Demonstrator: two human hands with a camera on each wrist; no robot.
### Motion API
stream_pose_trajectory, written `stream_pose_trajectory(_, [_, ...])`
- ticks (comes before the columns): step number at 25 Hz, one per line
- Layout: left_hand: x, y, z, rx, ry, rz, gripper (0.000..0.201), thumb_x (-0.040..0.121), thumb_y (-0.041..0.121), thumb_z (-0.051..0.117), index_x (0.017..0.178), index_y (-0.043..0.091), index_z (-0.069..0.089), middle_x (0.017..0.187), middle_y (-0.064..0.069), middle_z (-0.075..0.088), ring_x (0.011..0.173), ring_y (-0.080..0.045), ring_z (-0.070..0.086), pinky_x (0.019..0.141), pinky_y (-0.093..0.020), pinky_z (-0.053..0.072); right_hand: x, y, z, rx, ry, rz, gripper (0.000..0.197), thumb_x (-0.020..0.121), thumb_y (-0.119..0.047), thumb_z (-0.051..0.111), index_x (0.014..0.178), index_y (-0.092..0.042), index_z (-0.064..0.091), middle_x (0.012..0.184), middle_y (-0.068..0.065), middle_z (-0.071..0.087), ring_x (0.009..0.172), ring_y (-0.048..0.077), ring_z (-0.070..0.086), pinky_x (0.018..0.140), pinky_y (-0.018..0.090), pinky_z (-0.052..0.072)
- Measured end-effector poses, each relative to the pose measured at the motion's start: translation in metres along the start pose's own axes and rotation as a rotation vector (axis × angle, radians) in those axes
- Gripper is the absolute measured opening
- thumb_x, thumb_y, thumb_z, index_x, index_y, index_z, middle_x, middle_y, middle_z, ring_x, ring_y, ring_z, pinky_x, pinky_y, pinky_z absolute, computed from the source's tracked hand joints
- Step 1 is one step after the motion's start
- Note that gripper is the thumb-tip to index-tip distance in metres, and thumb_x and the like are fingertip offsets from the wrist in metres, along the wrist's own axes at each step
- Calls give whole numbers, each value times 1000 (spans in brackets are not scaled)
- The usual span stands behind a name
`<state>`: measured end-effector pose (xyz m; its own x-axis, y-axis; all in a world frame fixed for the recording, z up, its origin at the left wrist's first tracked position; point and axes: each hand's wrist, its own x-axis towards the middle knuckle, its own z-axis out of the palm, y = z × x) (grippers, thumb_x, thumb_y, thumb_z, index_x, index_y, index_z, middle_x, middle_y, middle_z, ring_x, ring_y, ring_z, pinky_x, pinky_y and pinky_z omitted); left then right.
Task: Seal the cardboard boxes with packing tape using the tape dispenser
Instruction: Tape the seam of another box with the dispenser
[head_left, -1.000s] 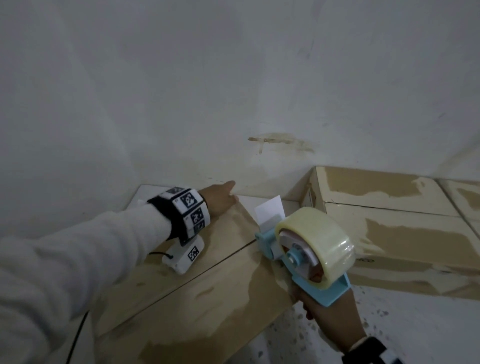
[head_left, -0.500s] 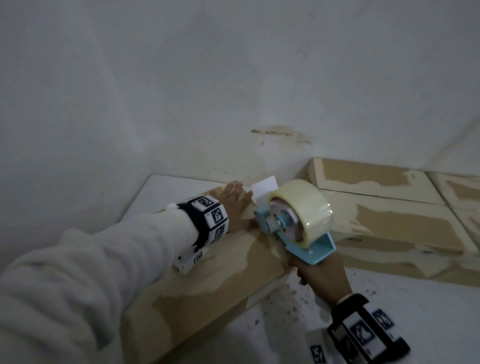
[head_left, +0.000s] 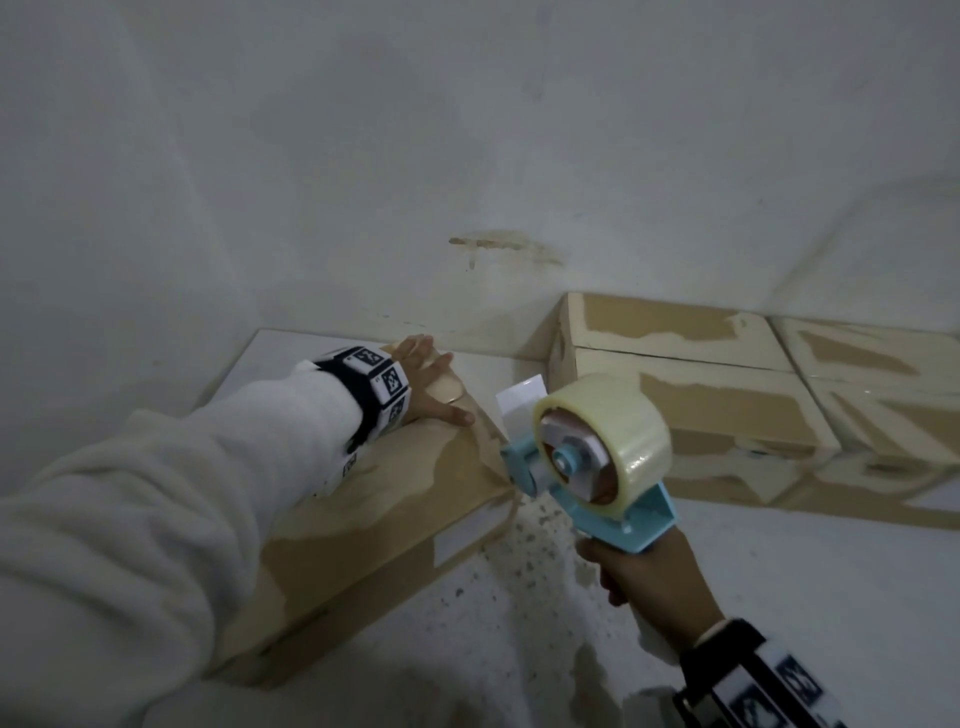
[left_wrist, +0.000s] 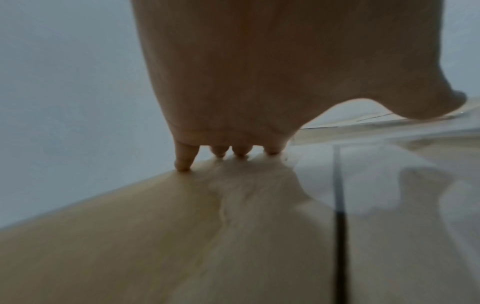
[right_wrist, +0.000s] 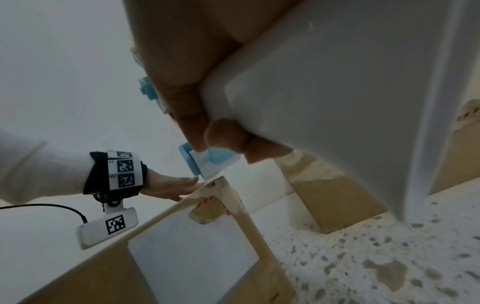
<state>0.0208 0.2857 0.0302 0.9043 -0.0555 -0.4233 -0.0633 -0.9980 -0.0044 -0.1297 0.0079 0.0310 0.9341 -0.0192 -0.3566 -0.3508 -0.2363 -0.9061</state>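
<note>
Speckled floor (head_left: 779, 597) carries the cardboard box (head_left: 395, 499). Left hand (head_left: 431, 387) presses flat, fingers straight; right hand (head_left: 649, 582) grips tape dispenser (head_left: 597, 462). Next: draw tape along the seam.

A bare storeroom corner: stained white wall (head_left: 467, 156), speckled floor (head_left: 519, 597) (cardboard boxes (head_left: 701, 395) alongside).

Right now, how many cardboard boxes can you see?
3. One near box lies under the left hand; a second box sits by the wall; a third box sits right of it. More may lie outside the frame.
</note>
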Motion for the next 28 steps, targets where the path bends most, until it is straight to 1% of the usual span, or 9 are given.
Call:
stream_pose_trajectory(3, [-24, 20, -15, -71, -69, -35, 116, 68, 80, 49, 150, 22, -8, 158, -6, -19, 146, -29, -15, 118, -50, -1, -2, 3, 2, -8, 7, -43, 15, 72, 7, 67, 71, -6, 60, 52, 10, 55, 48, 22, 46, 47, 30, 40])
stream_pose_trajectory(5, [-49, 45, -10, -55, -32, 48, 116, 71, 66, 62, 151, 18, -6, 158, -8, -16, 146, -29, -13, 116, -51, -1, -2, 5, 0, -17, 6, -70, 15, 71, 7, 68, 70, -7, 60, 54, 12, 57, 49, 23, 49, 48, 31, 42])
stream_pose_trajectory(7, [-72, 71, 11, 72, 8, 107, 119, 68, 65, 67, 151, 19, -5, 158, -8, -17, 146, -30, -14, 115, -57, -2, -3, 7, -3, -28, -5, -79, 16, 71, 6, 68, 68, -7, 60, 53, 11, 57, 49, 24, 49, 49, 32, 43])
stream_pose_trajectory(9, [-82, 87, 33, 136, 12, 121, 107, 74, 67, 57, 151, 22, -2, 158, -6, -17, 145, -30, -18, 112, -62, -3, -3, 6, -4, -25, -18, -84, 17, 71, 6, 68, 66, -8, 59, 55, 13, 57, 50, 24, 49, 51, 33, 42])
stream_pose_trajectory(11, [-82, 95, 45, 91, 62, 121, 83, 88, 57, 44, 151, 23, 2, 159, -4, -13, 145, -30, -17, 113, -62, -2, -3, 4, -3, -22, -32, -87, 17, 70, 5, 68, 66, -10, 59, 58, 15, 59, 51, 24, 49, 53, 33, 42])
stream_pose_trajectory(13, [-79, 98, 48, 67, 103, 96, 70, 95, 49, 35, 151, 24, 1, 159, -4, -11, 146, -30, -15, 114, -60, -1, 0, 0, 1, -38, -48, -89, 17, 70, 4, 67, 65, -11, 59, 59, 15, 59, 51, 24, 49, 53, 34, 42])
stream_pose_trajectory(17, [-65, 89, 49, 28, 150, 17, 68, 96, 51, 30, 150, 26, -2, 159, -1, -12, 146, -28, -16, 114, -61, 2, 15, -16, 9, -99, -108, -144, 18, 70, 0, 65, 66, -14, 55, 57, 14, 53, 49, 23, 45, 51, 34, 40])
stream_pose_trajectory(22, [-54, 77, 55, 11, 177, 30, 67, 94, 52, 28, 150, 29, 0, 159, 2, -9, 146, -28, -14, 112, -64, 3, 22, -20, 0, -118, -133, -139, 16, 71, 0, 66, 67, -13, 57, 55, 11, 53, 49, 22, 46, 51, 32, 40])
stream_pose_trajectory(28, [-55, 78, 55, 38, 216, 35, 63, 96, 50, 28, 150, 31, 1, 159, 1, -14, 146, -30, -13, 110, -66, 4, 3, 8, -22, -8, -119, -51, 19, 72, 6, 66, 71, -10, 57, 43, -4, 53, 44, 17, 44, 47, 29, 37])
